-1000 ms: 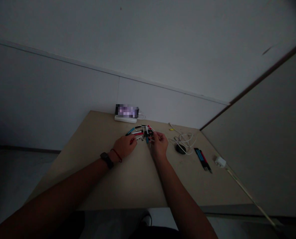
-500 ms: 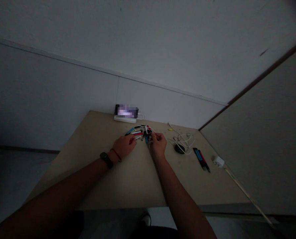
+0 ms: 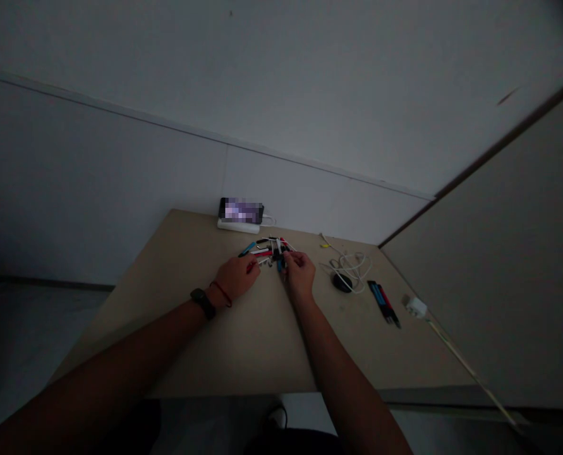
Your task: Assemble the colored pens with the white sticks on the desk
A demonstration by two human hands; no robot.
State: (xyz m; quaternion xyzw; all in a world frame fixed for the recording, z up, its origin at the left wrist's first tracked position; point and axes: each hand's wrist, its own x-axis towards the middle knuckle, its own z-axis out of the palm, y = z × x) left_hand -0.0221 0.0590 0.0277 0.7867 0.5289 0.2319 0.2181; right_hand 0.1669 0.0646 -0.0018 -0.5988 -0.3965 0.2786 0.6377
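Note:
My left hand (image 3: pixel 236 278) and my right hand (image 3: pixel 299 275) meet at a small bundle of slim red, blue, black and white sticks (image 3: pixel 272 253), perhaps pens or wire leads. The fingers of both hands pinch its near side and hide part of it. A blue-tipped stick (image 3: pixel 248 249) juts out to the left. The bundle sits low over the tan tabletop (image 3: pixel 243 341), and I cannot tell whether it touches the surface. My left wrist wears a black watch (image 3: pixel 203 303) and a thin red cord (image 3: pixel 222 294).
A phone with a blurred screen (image 3: pixel 241 210) rests on a white power strip (image 3: pixel 237 225) at the back. To the right lie a black mouse (image 3: pixel 342 283), a white cable coil (image 3: pixel 352 265), several slim pens (image 3: pixel 383 302) and a white plug (image 3: pixel 416 307). Walls bound the back and right.
My right hand has shifted slightly left, closer to my left hand, and the sticks look drawn tighter together. The items on the table have not moved.

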